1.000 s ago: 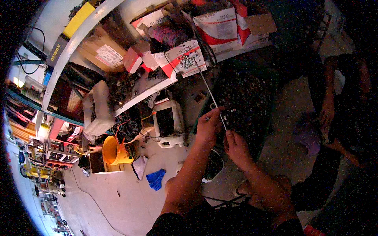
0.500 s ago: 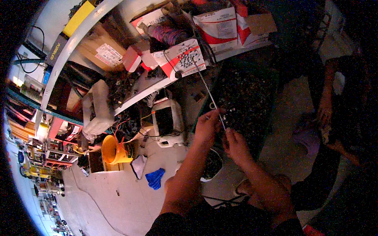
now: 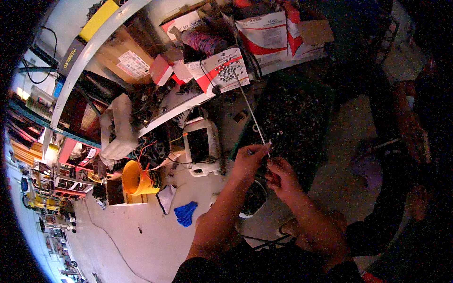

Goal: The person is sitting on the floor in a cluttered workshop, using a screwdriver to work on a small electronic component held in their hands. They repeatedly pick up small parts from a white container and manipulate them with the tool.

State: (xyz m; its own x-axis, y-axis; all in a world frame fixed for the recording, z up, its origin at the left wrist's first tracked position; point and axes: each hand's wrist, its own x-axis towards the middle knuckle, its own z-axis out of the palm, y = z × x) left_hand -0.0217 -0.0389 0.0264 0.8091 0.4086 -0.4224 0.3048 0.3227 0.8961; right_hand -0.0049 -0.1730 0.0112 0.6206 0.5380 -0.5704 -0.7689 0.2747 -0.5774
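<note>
A thin, pale metal rod (image 3: pixel 252 113) runs slanting from the shelf's edge down to my hands. Its upper end overlaps a white-and-red box (image 3: pixel 231 81), where several small shiny metal pieces (image 3: pixel 228 72) cluster. My left hand (image 3: pixel 249 161) pinches the rod near its lower end; a small bright bit shows at the fingertips. Just below, my right hand (image 3: pixel 281 178) is closed beside the rod's end, fingers curled, and what it holds is hidden. Beneath the rod lies a dark green bin (image 3: pixel 243 139) full of small, mixed metal pieces, dimly lit.
At the right, another person's arm (image 3: pixel 410 122) shows in deep shadow, near a purple thing (image 3: pixel 368 170). A shelf (image 3: pixel 174 109) holds boxes and wire. On the floor are a cut-open white jug (image 3: pixel 207 167), a yellow bucket (image 3: pixel 134 179) and a blue cloth (image 3: pixel 185 213).
My left hand has slid lower along the rod toward its end. My right hand has drawn slightly down, its fingers more curled. The other person's hands have shifted.
</note>
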